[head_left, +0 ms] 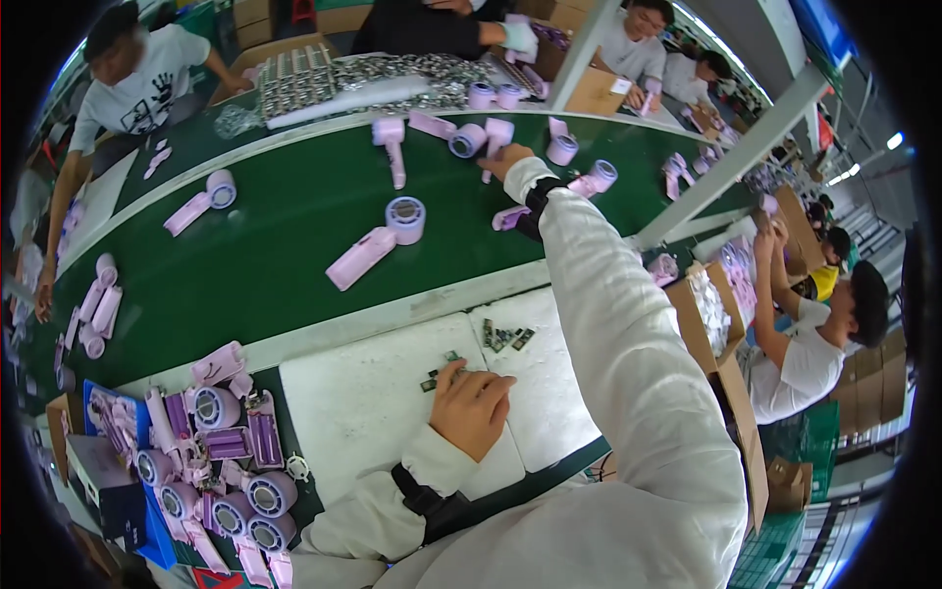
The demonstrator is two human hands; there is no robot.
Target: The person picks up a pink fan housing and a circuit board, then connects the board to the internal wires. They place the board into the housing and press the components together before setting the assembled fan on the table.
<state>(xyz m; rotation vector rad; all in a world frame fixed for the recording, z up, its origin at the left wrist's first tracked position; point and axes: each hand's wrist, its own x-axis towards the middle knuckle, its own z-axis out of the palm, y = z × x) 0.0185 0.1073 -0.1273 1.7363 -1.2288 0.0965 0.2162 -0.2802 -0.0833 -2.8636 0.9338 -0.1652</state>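
Note:
My left hand [469, 410] rests over a white foam board [343, 393], its fingers loosely bent and apart. Small green circuit boards [430, 381] lie by its fingertips, and several more circuit boards [505, 337] sit on the foam to its right. My right arm stretches far across the green conveyor belt [294, 236]. At the belt's far side my right hand [514, 161] is closed round the handle of a light-purple handheld fan [498, 132]; the fingertips are partly hidden. Another fan [466, 140] lies just left of it. Nearer on the belt is a fan with a round head [405, 218].
Purple fan parts and housings [231, 442] crowd the left of my station, beside a blue bin [152, 510]. Metal parts [392, 79] cover the bench beyond the belt. A white post [736, 152] slants at the right. Co-workers sit around, and cardboard boxes [706, 314] stand right.

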